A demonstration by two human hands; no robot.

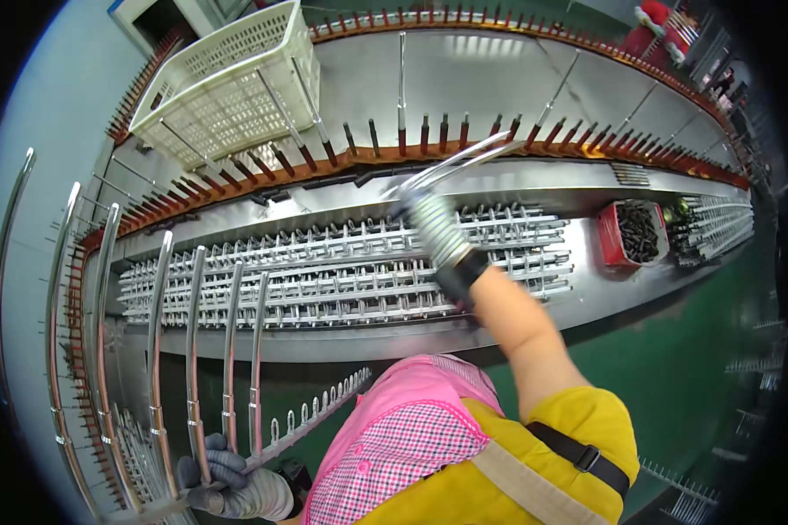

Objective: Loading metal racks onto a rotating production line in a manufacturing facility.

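Observation:
At the lower left my left hand (223,481), in a grey glove, is closed round a metal rail (311,420) near the foot of the upright tubes. The bare stretch of this rail carries a row of small loops. Several shiny metal tubes (156,350) stand up from its left part. My right hand (433,219), in a striped glove and blurred by motion, reaches over the bench. From its fingers stick out a few slim metal rods (473,157), pointing up and right. Below that hand lie stacked looped metal rails (341,271) in the bench trough.
Orange-brown conveyor track with dark red pegs (425,136) runs behind the trough; a few pegs carry upright rods. A cream plastic crate (228,96) stands at the back left. On the right are a red box of dark small parts (617,232) and more metal racks (714,227).

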